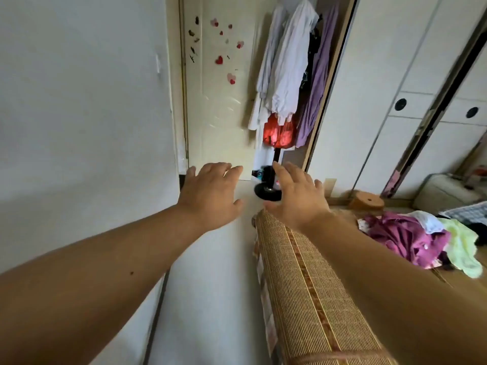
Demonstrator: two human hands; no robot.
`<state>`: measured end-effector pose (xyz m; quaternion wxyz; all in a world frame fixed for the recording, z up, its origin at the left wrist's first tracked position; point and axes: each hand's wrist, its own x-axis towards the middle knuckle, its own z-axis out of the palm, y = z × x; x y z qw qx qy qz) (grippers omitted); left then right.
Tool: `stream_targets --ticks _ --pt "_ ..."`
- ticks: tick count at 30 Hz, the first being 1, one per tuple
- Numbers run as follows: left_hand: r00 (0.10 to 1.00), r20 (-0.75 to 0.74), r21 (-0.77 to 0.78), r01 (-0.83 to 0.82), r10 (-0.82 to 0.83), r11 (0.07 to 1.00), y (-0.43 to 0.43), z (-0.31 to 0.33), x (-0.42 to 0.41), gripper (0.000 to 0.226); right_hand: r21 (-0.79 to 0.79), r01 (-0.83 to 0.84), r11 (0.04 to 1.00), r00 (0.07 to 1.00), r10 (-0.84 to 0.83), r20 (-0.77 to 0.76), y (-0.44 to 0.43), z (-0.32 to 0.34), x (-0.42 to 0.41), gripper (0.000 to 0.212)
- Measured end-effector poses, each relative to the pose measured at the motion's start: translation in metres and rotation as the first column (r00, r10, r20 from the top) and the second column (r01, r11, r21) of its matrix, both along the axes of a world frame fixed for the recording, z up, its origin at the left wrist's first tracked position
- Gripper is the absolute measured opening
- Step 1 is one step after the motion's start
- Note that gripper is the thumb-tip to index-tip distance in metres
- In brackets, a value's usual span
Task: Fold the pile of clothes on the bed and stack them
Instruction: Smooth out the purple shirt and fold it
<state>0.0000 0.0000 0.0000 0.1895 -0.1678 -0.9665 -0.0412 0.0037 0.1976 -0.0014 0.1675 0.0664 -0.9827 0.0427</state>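
Observation:
A pile of clothes lies on the bed at the right: a purple garment (pixel 403 237), a light green one (pixel 462 248) and a small white piece (pixel 428 221) on top. The bed (pixel 305 285) is covered by a woven bamboo mat. Both my arms stretch forward, away from the pile. My left hand (pixel 210 192) hovers over the floor with fingers spread and holds nothing. My right hand (pixel 296 192) is held out above the bed's corner, fingers relaxed, also holding nothing.
A cream door (pixel 218 101) with heart stickers stands ahead. A coat stand (pixel 267 191) with a round black base carries white and purple hanging clothes (pixel 290 61) and a red bag (pixel 279 133). White wardrobes (pixel 395 88) line the right. White floor (pixel 210 285) runs beside the bed.

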Motion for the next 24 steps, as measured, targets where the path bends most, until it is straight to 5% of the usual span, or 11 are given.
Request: stream_targets --ticks 10,16,24 --pt "0.974 0.221 -0.006 -0.058 0.058 0.998 0.032 -0.077 -0.11 0.069 -0.063 -0.067 0.996 0.962 0.081 0.26 0.04 -0.076 -0.114 0.087" --pt "0.943 0.324 0.013 -0.078 0.069 0.997 0.05 -0.108 -0.17 0.054 -0.052 -0.154 0.987 0.924 0.162 0.346 0.062 -0.103 -0.181 0.061" --pt "0.897 0.44 0.055 -0.082 0.049 0.995 0.037 -0.138 -0.264 0.051 -0.139 -0.132 0.981 0.881 0.181 0.438 0.053 -0.133 -0.273 0.05"
